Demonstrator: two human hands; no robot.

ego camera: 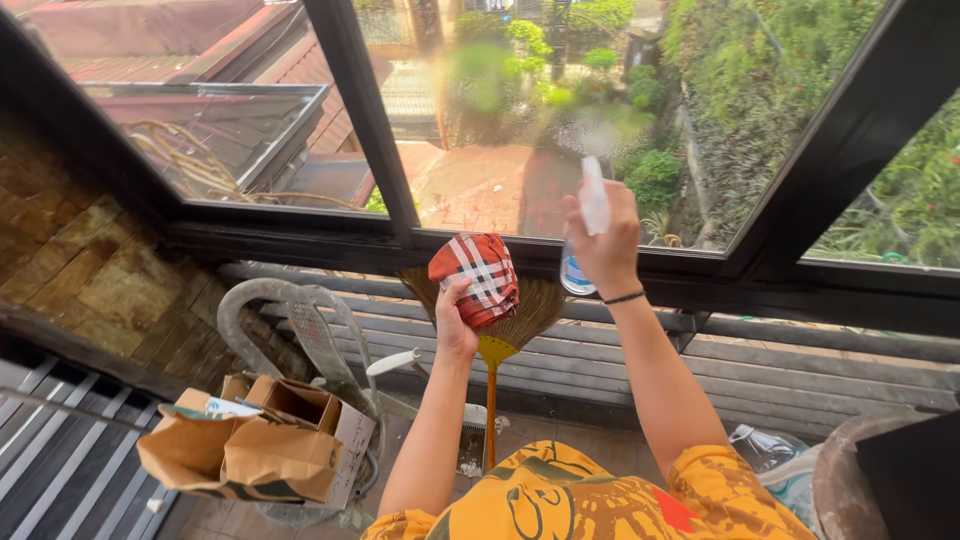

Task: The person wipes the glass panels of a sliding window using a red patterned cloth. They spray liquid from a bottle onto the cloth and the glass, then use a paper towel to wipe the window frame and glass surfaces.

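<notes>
1. A clear plastic spray bottle with a white trigger head point(590, 222) sits at centre frame, raised against the window pane point(520, 130); the right hand point(606, 242) wraps it, grip pressed around the neck and trigger.
2. A faint misty patch on the glass just above the nozzle, upper centre, suggests spray is landing there; the pane otherwise looks unwiped, so by my judgement wetting is under way and wiping is not yet done.
3. Just left of the bottle, the left hand point(456, 318) holds a bunched red, white and black checked cloth point(478, 276), grip pinching it from below; the cloth is near the glass, though contact cannot be told.
4. Behind both hands, a straw broom with a yellow collar and orange handle point(492, 345) leans upright against the slatted wall under the black window frame point(370, 130).
5. At lower left, brown paper bags and an open cardboard box point(255, 445) rest on a grey woven chair point(310, 330).
</notes>
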